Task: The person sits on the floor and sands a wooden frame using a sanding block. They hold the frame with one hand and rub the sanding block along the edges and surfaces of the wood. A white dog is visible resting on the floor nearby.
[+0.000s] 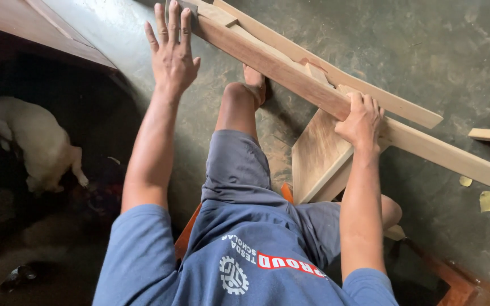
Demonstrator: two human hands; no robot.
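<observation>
Right hand [360, 120] is closing its grip over the top edge of the long wooden plank [290, 72], fingers curled over, thumb side down. Left hand [171, 52] is spread wide and flat, fingers splayed, holding nothing, hovering just beside the plank's far end; contact there is hard to tell. The plank is running diagonally across the frame, crossing a second plank [381, 97] lying alongside it and sitting over a broad wooden board [316, 156] propped under the right hand. A bare foot [254, 82] is touching the plank's underside. The person is sitting in blue shorts and shirt over a green-grey floor [455, 51]. A white dog [38, 141] is lying well apart at left.
</observation>
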